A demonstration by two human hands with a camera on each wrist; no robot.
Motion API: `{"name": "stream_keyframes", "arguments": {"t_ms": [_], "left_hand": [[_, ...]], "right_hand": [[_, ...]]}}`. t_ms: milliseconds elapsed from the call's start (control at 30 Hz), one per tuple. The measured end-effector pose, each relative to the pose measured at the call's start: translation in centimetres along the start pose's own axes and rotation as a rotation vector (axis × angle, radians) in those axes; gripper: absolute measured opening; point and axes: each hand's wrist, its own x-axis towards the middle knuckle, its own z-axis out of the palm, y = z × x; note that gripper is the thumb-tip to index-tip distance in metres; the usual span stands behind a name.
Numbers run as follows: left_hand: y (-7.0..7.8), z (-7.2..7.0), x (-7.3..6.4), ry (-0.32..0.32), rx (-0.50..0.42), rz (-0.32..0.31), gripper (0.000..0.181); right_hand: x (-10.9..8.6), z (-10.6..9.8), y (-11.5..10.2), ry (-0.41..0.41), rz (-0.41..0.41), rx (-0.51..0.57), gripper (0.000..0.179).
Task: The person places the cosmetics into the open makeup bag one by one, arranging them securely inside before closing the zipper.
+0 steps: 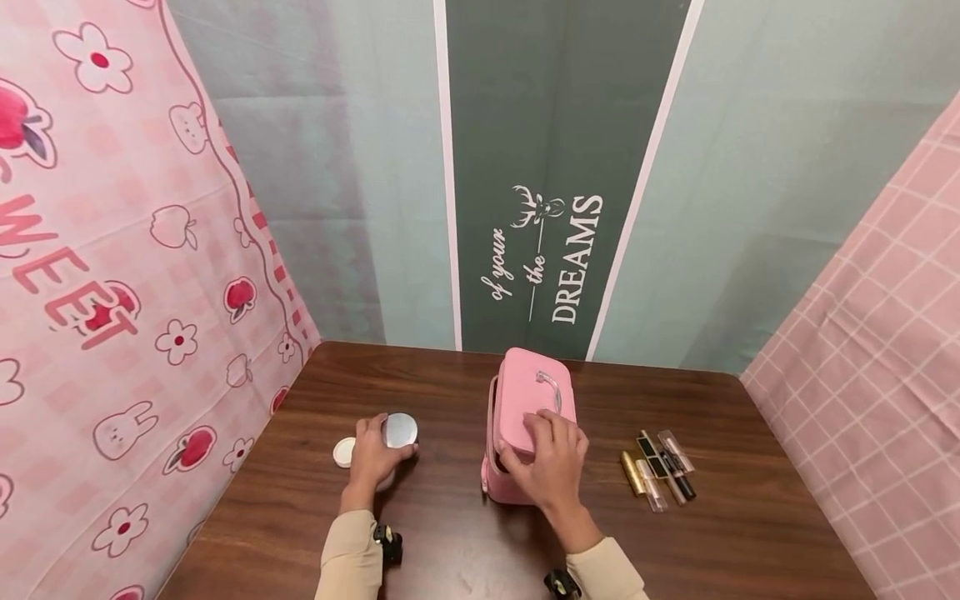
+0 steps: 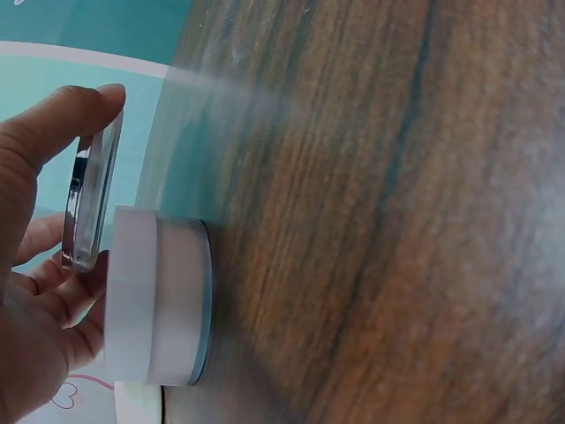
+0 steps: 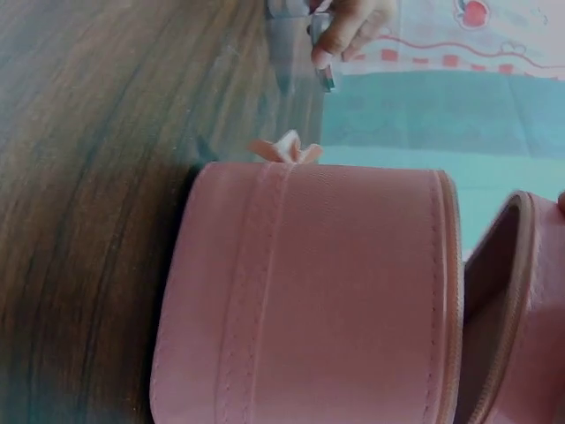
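My left hand (image 1: 373, 456) pinches a flat round compact (image 1: 401, 430) with a shiny silver edge between thumb and fingers. In the left wrist view the compact (image 2: 93, 194) is tilted on edge just over a jar (image 2: 159, 300) with a white lid and pale pink body, which stands on the table. My right hand (image 1: 553, 462) grips the front of the lid (image 1: 525, 400) of a pink cosmetic case (image 1: 513, 493). The lid is partly raised, and a dark gap shows along the zipper in the right wrist view, beside the case body (image 3: 353, 283). The inside is mostly hidden.
A small round white container (image 1: 343, 452) stands left of my left hand. Right of the case lie a gold tube (image 1: 632, 473), a dark palette (image 1: 647, 447) and several slim cosmetics. Fabric backdrops (image 1: 360, 208) enclose the brown wooden table (image 1: 450, 533).
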Motion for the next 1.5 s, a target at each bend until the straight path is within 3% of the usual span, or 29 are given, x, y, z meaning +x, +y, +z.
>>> {"name": "stream_keyframes", "arguments": {"t_ms": [200,367,633,1033,1500], "left_hand": [[0.2,-0.2,0.0,-0.005,-0.001,0.013,0.087],[0.0,-0.1,0.0,-0.008,0.000,0.017,0.087],[0.2,-0.1,-0.2,-0.003,-0.033,0.031,0.087],[2.0,-0.3,-1.0,0.035,-0.146,0.030,0.090],[3.3,0.4,-2.2,0.055,-0.210,0.099,0.084]], "right_hand": [[-0.2,-0.2,0.2,-0.082,0.147,-0.047,0.083],[-0.4,-0.6,0.1,-0.180,0.263,-0.063,0.076],[0.1,-1.3,0.1,-0.272,0.348,-0.031,0.073],[0.7,-2.1,0.1,-0.249,0.512,0.120,0.067],[0.8,-3.0,1.3,-0.172,0.633,0.295,0.060]]}}
